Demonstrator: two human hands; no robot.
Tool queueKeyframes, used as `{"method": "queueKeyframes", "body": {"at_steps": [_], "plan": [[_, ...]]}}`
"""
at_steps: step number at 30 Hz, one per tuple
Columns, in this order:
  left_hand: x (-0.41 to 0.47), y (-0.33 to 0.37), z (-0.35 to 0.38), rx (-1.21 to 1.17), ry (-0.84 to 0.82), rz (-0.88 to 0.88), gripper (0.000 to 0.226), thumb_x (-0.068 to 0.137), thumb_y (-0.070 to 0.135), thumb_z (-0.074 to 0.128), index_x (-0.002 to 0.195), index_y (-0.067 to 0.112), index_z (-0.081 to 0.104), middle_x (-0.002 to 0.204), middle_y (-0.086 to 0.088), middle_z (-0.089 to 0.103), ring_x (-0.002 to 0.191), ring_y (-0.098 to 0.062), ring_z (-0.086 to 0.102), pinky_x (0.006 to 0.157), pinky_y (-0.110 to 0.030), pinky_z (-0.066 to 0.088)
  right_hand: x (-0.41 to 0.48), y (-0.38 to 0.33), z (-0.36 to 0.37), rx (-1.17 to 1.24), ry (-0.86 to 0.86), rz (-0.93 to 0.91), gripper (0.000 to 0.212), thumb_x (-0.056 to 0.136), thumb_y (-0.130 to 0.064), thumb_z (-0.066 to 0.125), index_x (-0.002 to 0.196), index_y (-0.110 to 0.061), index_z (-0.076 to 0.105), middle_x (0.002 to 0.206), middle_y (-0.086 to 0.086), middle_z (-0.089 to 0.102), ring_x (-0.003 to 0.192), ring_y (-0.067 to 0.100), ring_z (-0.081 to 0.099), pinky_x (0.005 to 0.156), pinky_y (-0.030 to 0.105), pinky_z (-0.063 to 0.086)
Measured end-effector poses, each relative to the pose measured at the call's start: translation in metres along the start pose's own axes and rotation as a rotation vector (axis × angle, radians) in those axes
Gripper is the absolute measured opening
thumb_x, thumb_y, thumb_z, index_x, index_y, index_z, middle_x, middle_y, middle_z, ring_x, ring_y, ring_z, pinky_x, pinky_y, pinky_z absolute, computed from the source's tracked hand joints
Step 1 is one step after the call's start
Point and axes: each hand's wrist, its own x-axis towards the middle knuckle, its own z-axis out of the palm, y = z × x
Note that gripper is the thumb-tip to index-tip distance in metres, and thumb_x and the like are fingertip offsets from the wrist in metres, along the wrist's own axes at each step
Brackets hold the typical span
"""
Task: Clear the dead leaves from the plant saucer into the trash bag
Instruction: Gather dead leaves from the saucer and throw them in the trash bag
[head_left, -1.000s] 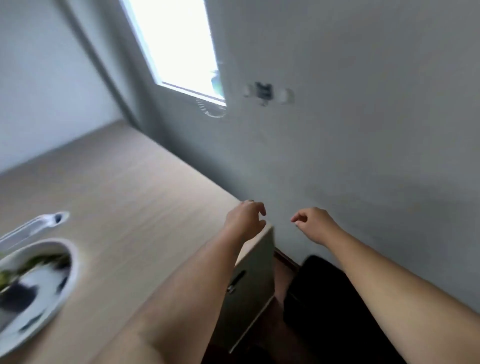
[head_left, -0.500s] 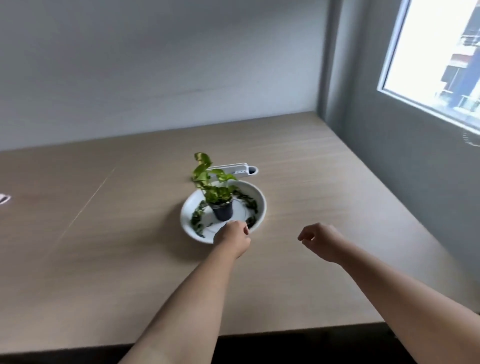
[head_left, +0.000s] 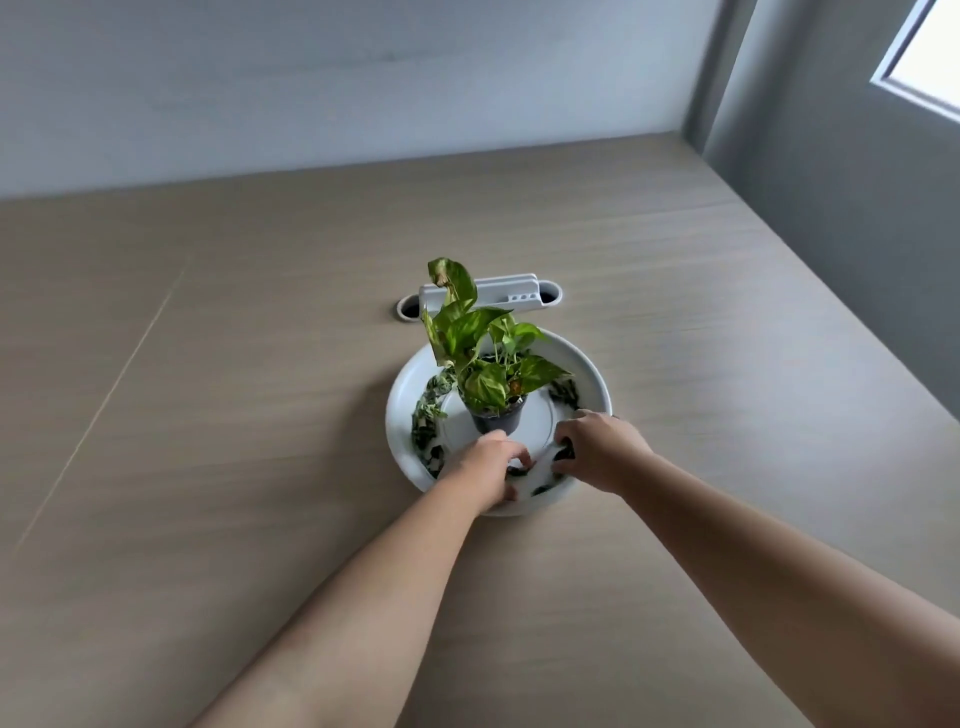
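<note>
Change: both hands have come into the saucer; earlier only the left reached it.
Saucer (head_left: 587, 364): on the table (head_left: 208, 415), potted plant (head_left: 483, 358) at its centre.
Left hand (head_left: 488, 465): curled over near-rim leaves; grip unclear.
Right hand (head_left: 597, 449): likewise, fingers bent onto dark leaf.
Dead leaves (head_left: 428, 410): gather them inward, lift clear of the pot.

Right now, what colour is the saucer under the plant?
White. The saucer shows best in the head view, the only one.

Half a second ago only the left hand (head_left: 491, 465) touched the round white plastic saucer (head_left: 584, 366); now the right hand (head_left: 602, 452) has come in too, both curled over dark dead leaves (head_left: 563, 454) at its near rim.
</note>
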Motion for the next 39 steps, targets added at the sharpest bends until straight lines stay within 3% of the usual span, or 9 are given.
{"method": "queueKeyframes", "body": {"at_steps": [7, 11, 13, 15, 18, 26, 30, 34, 39], "plan": [[0.011, -0.01, 0.0, 0.079, -0.025, 0.124, 0.028, 0.079, 0.015, 0.073, 0.106, 0.02, 0.067, 0.11, -0.005, 0.059, 0.101, -0.029, 0.062, 0.086, -0.042, 0.052, 0.021, -0.02, 0.012, -0.207, -0.047, -0.009, 0.081, 0.059, -0.066, 0.071, 0.119, -0.016, 0.051, 0.117, 0.008, 0.057, 0.101, 0.028, 0.06, 0.088, 0.035, 0.043], [0.01, -0.016, 0.004, 0.019, -0.015, 0.135, 0.018, 0.081, 0.008, 0.068, 0.098, 0.013, 0.072, 0.104, -0.008, 0.063, 0.097, -0.03, 0.063, 0.084, -0.04, 0.053, 0.023, -0.022, 0.015, -0.184, -0.055, 0.019, 0.07, 0.064, -0.052, 0.076, 0.116, -0.011, 0.052, 0.114, 0.01, 0.055, 0.099, 0.031, 0.061, 0.076, 0.034, 0.044], [0.01, -0.018, 0.003, -0.018, -0.022, 0.128, 0.018, 0.078, 0.004, 0.067, 0.093, 0.013, 0.074, 0.101, -0.009, 0.064, 0.095, -0.03, 0.063, 0.083, -0.04, 0.053, 0.025, -0.022, 0.017, -0.114, -0.078, 0.019, 0.048, 0.07, -0.032, 0.078, 0.106, -0.008, 0.057, 0.11, 0.012, 0.057, 0.097, 0.033, 0.061, 0.069, 0.034, 0.045], [0.01, -0.015, 0.002, -0.036, -0.033, 0.123, 0.023, 0.08, 0.0, 0.062, 0.092, 0.014, 0.076, 0.1, -0.009, 0.066, 0.095, -0.029, 0.063, 0.083, -0.036, 0.053, 0.028, -0.021, 0.018, -0.056, -0.095, 0.013, 0.022, 0.074, -0.007, 0.068, 0.095, -0.005, 0.062, 0.107, 0.016, 0.061, 0.095, 0.033, 0.063, 0.07, 0.035, 0.051], [0.008, -0.01, 0.002, -0.08, -0.033, 0.076, 0.027, 0.08, -0.001, 0.057, 0.091, 0.014, 0.077, 0.099, -0.006, 0.074, 0.093, -0.022, 0.067, 0.076, -0.02, 0.049, 0.03, -0.019, 0.017, -0.019, -0.117, 0.025, 0.022, 0.072, 0.008, 0.054, 0.088, -0.003, 0.065, 0.101, 0.017, 0.065, 0.083, 0.031, 0.062, 0.071, 0.034, 0.053], [0.002, -0.013, -0.002, -0.425, 0.121, -0.134, 0.019, 0.075, -0.001, 0.065, 0.08, 0.012, 0.077, 0.084, -0.004, 0.075, 0.076, -0.014, 0.065, 0.067, -0.018, 0.049, 0.026, -0.015, 0.002, 0.095, -0.033, 0.066, 0.03, 0.079, 0.008, 0.047, 0.094, -0.003, 0.069, 0.099, 0.016, 0.067, 0.077, 0.028, 0.056, 0.067, 0.027, 0.045], [-0.011, -0.009, -0.012, -0.652, 0.242, -0.199, 0.02, 0.077, 0.003, 0.07, 0.068, 0.021, 0.072, 0.071, 0.001, 0.07, 0.071, -0.014, 0.067, 0.082, -0.03, 0.055, 0.021, -0.003, -0.015, 0.261, 0.113, 0.109, 0.024, 0.073, 0.005, 0.053, 0.075, -0.01, 0.071, 0.081, 0.012, 0.065, 0.071, 0.029, 0.06, 0.061, 0.026, 0.044], [-0.025, 0.02, -0.012, -0.744, 0.292, -0.178, 0.028, 0.076, 0.0, 0.069, 0.061, 0.024, 0.068, 0.064, 0.002, 0.068, 0.054, 0.001, 0.064, 0.079, -0.033, 0.056, -0.013, 0.017, -0.028, 0.296, 0.232, 0.05, 0.022, 0.074, 0.002, 0.054, 0.071, -0.012, 0.071, 0.081, 0.012, 0.067, 0.073, 0.033, 0.065, 0.065, 0.032, 0.056], [-0.036, 0.104, 0.008, -0.718, 0.293, -0.072, 0.03, 0.073, -0.004, 0.064, 0.059, 0.023, 0.067, 0.06, -0.002, 0.067, 0.049, -0.002, 0.061, 0.072, -0.025, 0.056, -0.086, 0.08, -0.039, 0.303, 0.279, 0.139, 0.025, 0.076, 0.007, 0.052, 0.068, -0.009, 0.068, 0.072, 0.008, 0.059, 0.058, 0.028, 0.057, 0.05, 0.023, 0.044]]}}
